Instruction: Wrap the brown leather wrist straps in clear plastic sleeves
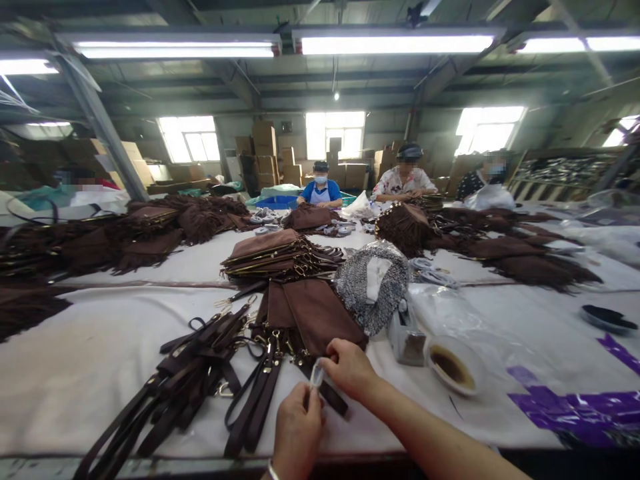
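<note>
My left hand (299, 427) is closed in a pinch near the table's front edge, and a looped, translucent whitish strip (316, 373) rises from its fingertips. At the upper end of this strip, the thumb and forefinger of my right hand (350, 368) are pinched together. Just behind both hands lies a dark brown strap (330, 397), partly hidden. Brown pouches (320, 310) with metal clasps lie beyond my fingers. To the left, a heap of brown wrist straps (187, 373) with gold-coloured hooks spreads over the white cloth.
Beyond the pouches is a stack of brown pouches (270, 253). On the right are a grey speckled bundle (373, 283), a metal tape dispenser (406, 337), a bowl of brown liquid (453, 367) and purple plastic (575, 407). Several people sit across the table, one in blue (320, 190).
</note>
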Available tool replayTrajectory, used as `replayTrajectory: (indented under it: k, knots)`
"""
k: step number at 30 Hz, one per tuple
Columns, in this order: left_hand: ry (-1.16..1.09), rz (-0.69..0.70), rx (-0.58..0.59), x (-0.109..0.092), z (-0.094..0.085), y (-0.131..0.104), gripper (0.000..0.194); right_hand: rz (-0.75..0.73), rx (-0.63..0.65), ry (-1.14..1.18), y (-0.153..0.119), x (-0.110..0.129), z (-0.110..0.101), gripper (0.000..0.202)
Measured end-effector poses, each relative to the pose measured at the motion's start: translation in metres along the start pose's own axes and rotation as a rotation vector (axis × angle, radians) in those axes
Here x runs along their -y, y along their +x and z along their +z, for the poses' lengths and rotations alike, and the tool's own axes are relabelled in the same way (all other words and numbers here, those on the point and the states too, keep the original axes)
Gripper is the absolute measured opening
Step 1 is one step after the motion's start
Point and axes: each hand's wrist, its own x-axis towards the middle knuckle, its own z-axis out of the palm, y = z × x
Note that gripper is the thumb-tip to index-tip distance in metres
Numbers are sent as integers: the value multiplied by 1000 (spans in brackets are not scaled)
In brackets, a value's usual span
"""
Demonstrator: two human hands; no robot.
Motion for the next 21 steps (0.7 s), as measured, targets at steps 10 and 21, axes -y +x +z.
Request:
replayTrajectory:
  k: [10,21]
  knots:
    - [-49,-39,20,-2,1,0,33,-138,25,-162,5,4,7,14]
    - [-193,-181,76,-12,-3,-1,36,107,26,76,33,-22,14,25]
